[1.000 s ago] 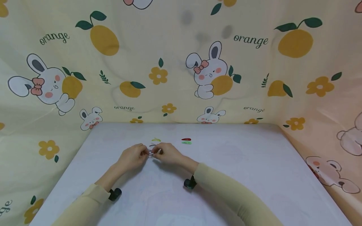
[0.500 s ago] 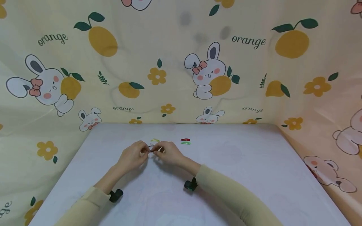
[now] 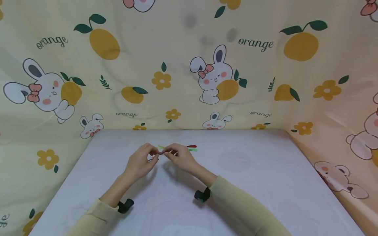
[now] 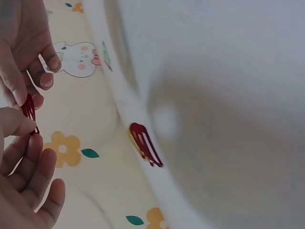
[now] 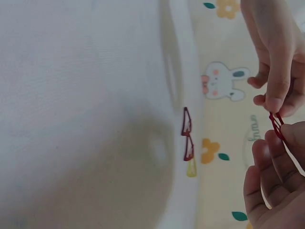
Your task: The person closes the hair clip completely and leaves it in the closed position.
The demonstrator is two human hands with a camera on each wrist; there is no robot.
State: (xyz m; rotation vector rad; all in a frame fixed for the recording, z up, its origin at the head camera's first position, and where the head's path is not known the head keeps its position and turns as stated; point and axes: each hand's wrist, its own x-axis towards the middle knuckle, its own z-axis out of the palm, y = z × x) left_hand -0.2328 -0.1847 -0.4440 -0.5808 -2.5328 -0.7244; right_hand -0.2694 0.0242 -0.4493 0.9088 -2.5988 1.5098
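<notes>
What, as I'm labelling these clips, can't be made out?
Held red clip, left wrist view: ends under fingertips.
Yellow clip, same view: partly behind dark red clips.
Green clip, head view: left end behind right hand.
Left hand, right wrist view: cut by frame edges.

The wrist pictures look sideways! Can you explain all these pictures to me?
There's no robot here, just a person's left hand and right hand. The head picture comes from a camera worn on the head. The other two come from the left wrist camera and right wrist camera, so they look turned. Both hands pinch a dark red hair clip above the white table. On it lie a yellow clip, a red clip, a green clip and dark red clips.
</notes>
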